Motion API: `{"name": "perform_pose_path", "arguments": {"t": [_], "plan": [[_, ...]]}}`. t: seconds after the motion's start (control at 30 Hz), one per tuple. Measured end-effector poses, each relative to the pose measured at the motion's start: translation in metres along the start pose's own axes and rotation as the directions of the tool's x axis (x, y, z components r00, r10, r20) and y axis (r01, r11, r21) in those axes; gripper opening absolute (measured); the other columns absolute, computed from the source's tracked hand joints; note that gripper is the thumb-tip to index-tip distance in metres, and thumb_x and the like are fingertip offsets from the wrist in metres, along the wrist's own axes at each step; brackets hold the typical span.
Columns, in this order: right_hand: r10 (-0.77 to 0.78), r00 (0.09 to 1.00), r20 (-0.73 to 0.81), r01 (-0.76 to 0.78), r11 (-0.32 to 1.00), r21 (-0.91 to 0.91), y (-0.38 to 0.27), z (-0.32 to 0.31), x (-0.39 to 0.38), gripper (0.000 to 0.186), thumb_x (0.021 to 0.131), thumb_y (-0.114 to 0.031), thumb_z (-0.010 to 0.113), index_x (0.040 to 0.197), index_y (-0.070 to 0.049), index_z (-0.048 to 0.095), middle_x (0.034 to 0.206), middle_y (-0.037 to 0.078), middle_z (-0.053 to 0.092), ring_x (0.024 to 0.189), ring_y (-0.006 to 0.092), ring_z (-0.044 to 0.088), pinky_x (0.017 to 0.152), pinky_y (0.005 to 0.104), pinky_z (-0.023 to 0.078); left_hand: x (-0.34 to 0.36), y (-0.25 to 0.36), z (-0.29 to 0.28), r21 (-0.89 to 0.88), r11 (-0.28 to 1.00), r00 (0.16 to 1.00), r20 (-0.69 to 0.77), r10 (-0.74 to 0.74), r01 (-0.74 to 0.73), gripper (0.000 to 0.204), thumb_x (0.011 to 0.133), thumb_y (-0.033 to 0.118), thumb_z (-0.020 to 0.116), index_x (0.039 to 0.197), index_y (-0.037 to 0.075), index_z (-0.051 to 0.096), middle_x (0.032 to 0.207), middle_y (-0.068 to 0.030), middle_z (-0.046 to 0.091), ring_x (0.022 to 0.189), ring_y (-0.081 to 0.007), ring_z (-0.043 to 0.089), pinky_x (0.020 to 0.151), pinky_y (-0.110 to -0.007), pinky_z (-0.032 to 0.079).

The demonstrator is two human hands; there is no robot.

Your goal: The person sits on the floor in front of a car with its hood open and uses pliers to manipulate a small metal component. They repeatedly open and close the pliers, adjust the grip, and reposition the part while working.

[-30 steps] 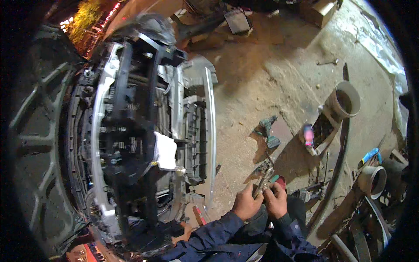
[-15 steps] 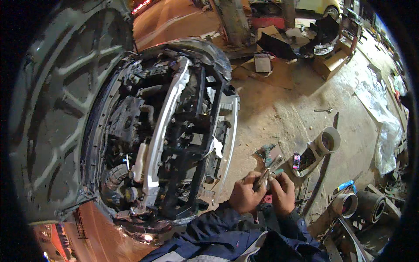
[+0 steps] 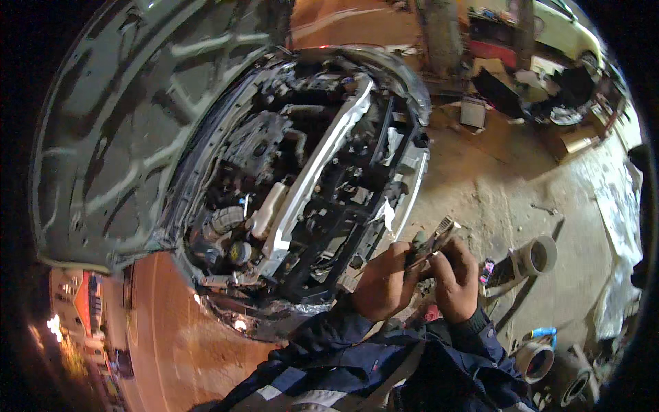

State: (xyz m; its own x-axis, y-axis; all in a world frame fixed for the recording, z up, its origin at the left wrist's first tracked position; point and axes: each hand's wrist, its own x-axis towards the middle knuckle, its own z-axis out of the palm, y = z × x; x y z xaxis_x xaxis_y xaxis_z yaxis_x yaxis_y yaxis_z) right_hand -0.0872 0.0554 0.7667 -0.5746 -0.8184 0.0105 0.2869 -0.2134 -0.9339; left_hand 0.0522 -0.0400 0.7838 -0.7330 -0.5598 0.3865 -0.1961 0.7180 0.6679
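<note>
The one head view looks down from the person's head, close above both hands [image 3: 419, 281], facing the open engine bay [image 3: 302, 199] and floor [image 3: 494, 185].

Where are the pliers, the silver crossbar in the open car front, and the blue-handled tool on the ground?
Pliers [image 3: 431, 245]: head view, on the metal jaws above the hands.
Silver crossbar [image 3: 312, 175]: head view, on its middle stretch.
Blue-handled tool [image 3: 544, 333]: head view, on the blue handle.
</note>
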Motion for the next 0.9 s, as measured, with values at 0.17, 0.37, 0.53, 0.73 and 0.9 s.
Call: {"name": "perform_pose_path", "arguments": {"t": [0.17,0.37,0.53,0.73,0.9], "plan": [[0.019,0.998,0.064,-0.022,0.999,0.047,-0.007,0.006,0.009,0.013,0.111,-0.008,0.062,0.117,0.003,0.064,0.103,0.007,0.069,0.088,0.0116,0.067,0.071,0.0301,0.062,-0.003,0.009,-0.002,0.01,0.997,0.995,-0.067,-0.081,0.082,0.03,0.102,0.004,0.069,0.129,-0.002,0.058,0.108,-0.026,0.07,0.095,-0.0498,0.069,0.079,-0.053,0.056],[-0.033,0.982,0.187,0.045,0.997,-0.057,-0.01,0.015,0.022,0.012,0.111,-0.009,0.06,0.116,0.002,0.063,0.105,0.007,0.068,0.089,0.0123,0.067,0.072,0.0301,0.063,-0.002,-0.008,-0.009,0.001,0.999,0.991,-0.119,-0.053,0.054,0.034,0.102,0.008,0.069,0.132,-0.003,0.057,0.108,-0.0258,0.07,0.097,-0.0489,0.07,0.082,-0.053,0.057],[-0.036,0.98,0.194,0.062,0.99,-0.127,-0.012,0.034,0.023,0.011,0.11,-0.009,0.062,0.111,0.002,0.063,0.099,0.004,0.066,0.086,0.0098,0.062,0.072,0.0279,0.055,-0.009,-0.01,-0.025,-0.127,0.978,0.96,-0.206,-0.189,0.165,0.039,0.096,0.016,0.076,0.128,0.0,0.06,0.102,-0.0232,0.071,0.089,-0.0476,0.072,0.079,-0.051,0.059],[-0.156,0.951,0.268,0.213,0.956,-0.2,-0.01,0.054,0.026,0.01,0.108,-0.007,0.064,0.108,0.002,0.063,0.098,0.004,0.065,0.085,0.01,0.06,0.073,0.0272,0.053,-0.016,-0.013,-0.043,-0.172,0.973,0.957,-0.217,-0.193,0.157,0.039,0.093,0.013,0.079,0.124,0.0,0.059,0.099,-0.022,0.072,0.087,-0.0481,0.073,0.075,-0.051,0.059],[-0.019,0.958,0.285,0.078,0.977,-0.196,-0.009,0.064,0.014,0.015,0.11,-0.01,0.061,0.113,0.004,0.063,0.102,0.007,0.068,0.089,0.0115,0.065,0.07,0.0312,0.065,-0.029,-0.016,-0.057,0.034,0.996,0.951,-0.302,-0.071,0.085,0.032,0.096,0.006,0.074,0.124,0.001,0.061,0.109,-0.0229,0.071,0.092,-0.049,0.071,0.078,-0.051,0.058]]}}
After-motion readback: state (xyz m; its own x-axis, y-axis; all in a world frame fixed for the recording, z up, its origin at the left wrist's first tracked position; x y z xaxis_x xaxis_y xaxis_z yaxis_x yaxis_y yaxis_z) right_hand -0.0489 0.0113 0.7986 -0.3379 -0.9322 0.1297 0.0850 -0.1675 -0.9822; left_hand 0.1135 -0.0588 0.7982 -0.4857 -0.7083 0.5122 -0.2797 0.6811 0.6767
